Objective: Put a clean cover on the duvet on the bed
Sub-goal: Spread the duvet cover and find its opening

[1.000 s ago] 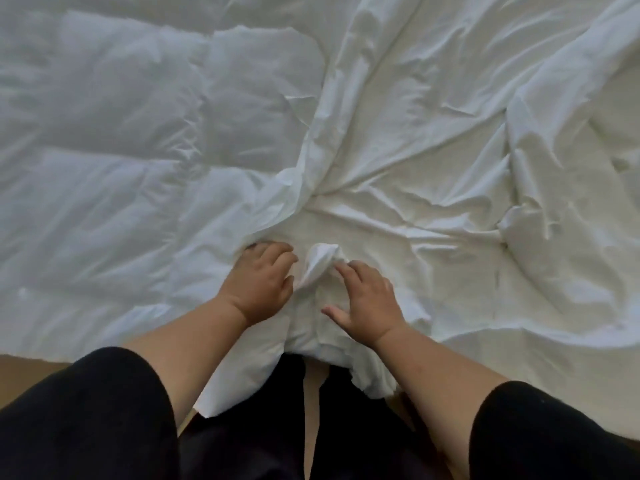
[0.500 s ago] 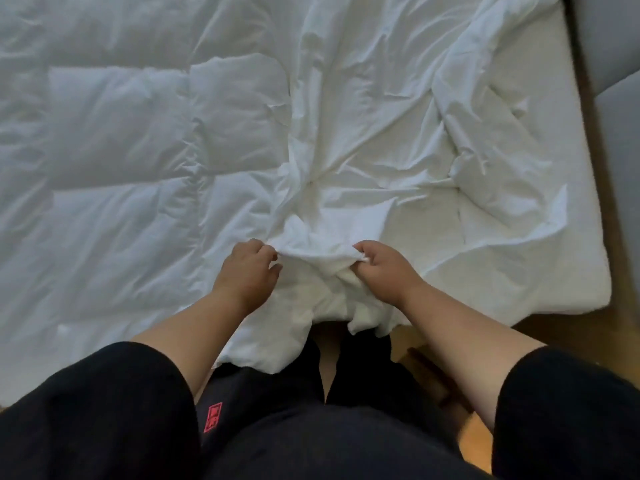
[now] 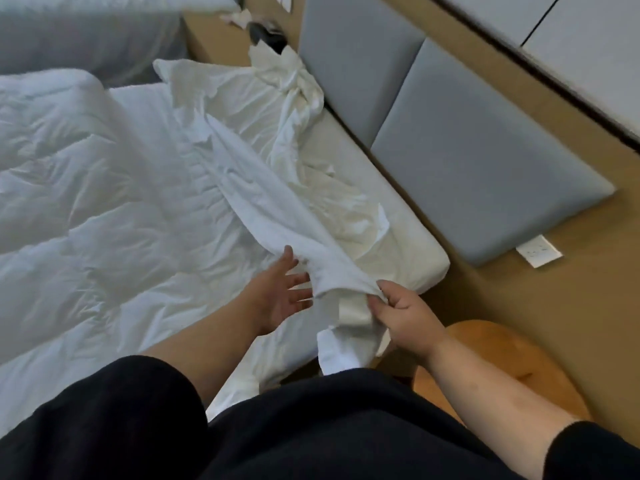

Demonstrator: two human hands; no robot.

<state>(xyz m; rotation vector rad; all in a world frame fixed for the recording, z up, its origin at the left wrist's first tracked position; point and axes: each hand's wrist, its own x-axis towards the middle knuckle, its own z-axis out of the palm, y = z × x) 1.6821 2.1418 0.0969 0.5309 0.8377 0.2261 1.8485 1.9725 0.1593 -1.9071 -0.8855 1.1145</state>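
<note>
Nearest the camera are 2 bare arms in short black sleeves (image 3: 114,410) and dark clothes. Below the right arm is 1 round brown wooden thing (image 3: 512,362) on the floor; I cannot tell what it is.

There are 2 hands. The right hand (image 3: 403,315) pinches a bunched edge of the white cover (image 3: 277,209) between thumb and curled fingers, and lifts it a little off the bed. A loose end of the cover hangs down just under this hand. The left hand (image 3: 277,294) is spread, palm up, with straight fingers. Its fingertips are right at the underside of the lifted cover, but it grips nothing.

The cover runs as 1 long, wrinkled strip from the right hand away to the far corner of the bed, where it lies in a crumpled heap next to the headboard.

The duvet (image 3: 76,188) is 1 puffy white quilt with stitched squares. It lies flat on the left part of the bed, beside the cover. The bare mattress (image 3: 412,244) shows at the right corner.

Past the bed, 2 grey padded panels (image 3: 460,147) are fixed on a tan wall. 1 white socket plate (image 3: 538,251) sits just under the nearer panel. Far back, a small wooden table (image 3: 207,39) holds some crumpled white paper and something dark. It is too blurry to name.
</note>
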